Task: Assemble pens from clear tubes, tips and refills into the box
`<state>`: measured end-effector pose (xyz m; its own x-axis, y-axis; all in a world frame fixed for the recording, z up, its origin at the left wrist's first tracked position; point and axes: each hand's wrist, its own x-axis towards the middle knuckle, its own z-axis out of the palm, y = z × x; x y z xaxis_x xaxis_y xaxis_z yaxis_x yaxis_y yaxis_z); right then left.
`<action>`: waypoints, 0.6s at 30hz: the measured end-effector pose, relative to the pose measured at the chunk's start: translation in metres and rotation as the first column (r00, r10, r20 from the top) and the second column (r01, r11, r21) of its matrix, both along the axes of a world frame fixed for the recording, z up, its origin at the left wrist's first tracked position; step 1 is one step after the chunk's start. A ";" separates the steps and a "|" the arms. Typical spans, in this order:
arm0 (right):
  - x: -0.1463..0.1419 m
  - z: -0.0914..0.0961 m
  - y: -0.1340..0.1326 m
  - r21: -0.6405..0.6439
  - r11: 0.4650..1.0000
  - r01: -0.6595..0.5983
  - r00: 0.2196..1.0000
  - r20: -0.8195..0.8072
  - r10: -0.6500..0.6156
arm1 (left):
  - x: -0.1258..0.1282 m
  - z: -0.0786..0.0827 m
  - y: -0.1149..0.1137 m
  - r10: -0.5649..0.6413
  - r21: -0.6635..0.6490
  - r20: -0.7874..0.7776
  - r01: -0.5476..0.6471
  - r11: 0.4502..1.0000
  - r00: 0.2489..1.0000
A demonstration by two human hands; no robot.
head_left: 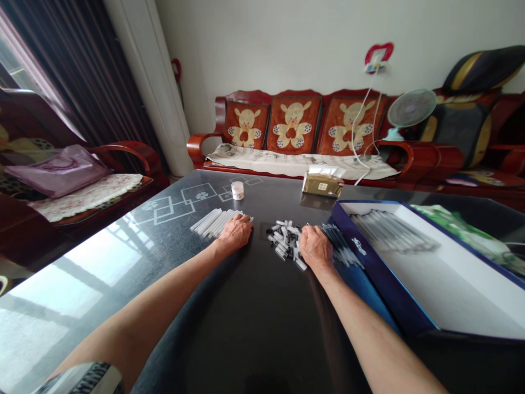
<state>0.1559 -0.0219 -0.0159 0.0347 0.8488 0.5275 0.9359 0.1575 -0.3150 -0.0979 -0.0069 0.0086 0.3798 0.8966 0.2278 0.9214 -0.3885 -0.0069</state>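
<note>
My left hand (237, 231) lies over the right end of a row of slim white tubes (211, 222), which look like pen barrels. Its fingers are curled, and whatever they may hold is hidden. My right hand (315, 246) touches the right edge of a loose pile of white and black pen caps (284, 241). The fingers of that hand bend downward, their tips out of sight behind the knuckles. Just beyond it, a bundle of thin dark and clear sticks (342, 246), like pen refills, lies against the blue box.
A blue box with a white inside (443, 284) stands at the right, holding a row of clear pens (396, 232). Farther back on the dark glossy table (262, 317) are a small white jar (237, 190) and a gold tissue pack (322, 184). A green-and-white bag (467, 230) lies behind the box.
</note>
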 end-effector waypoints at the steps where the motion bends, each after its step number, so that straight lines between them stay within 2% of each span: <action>1: 0.000 0.000 0.000 -0.001 1.000 0.000 1.000 -0.002 0.000 | 0.000 0.000 0.000 0.001 -0.006 0.002 -0.001 1.000 1.000; 6: 0.000 0.000 0.000 -0.001 1.000 0.000 1.000 -0.007 0.000 | 0.002 0.002 -0.002 0.010 -0.013 0.055 -0.009 1.000 0.998; 12: 0.000 0.000 0.001 0.005 1.000 -0.004 1.000 -0.031 0.004 | 0.009 0.006 -0.004 0.024 0.022 0.034 -0.025 0.999 0.999; 15: 0.001 0.000 0.003 0.022 1.000 -0.008 0.998 -0.057 0.009 | 0.022 0.004 0.000 0.032 0.060 0.130 -0.040 0.997 0.991; 18: 0.001 -0.001 0.004 0.037 0.999 -0.026 0.997 -0.070 0.028 | 0.047 -0.005 0.005 0.029 0.080 0.226 -0.048 0.996 0.974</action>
<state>0.1573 -0.0177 -0.0172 0.0502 0.8306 0.5547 0.9069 0.1947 -0.3737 -0.0511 -0.0022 0.0034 0.2759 0.8833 0.3791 0.9173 -0.3598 0.1708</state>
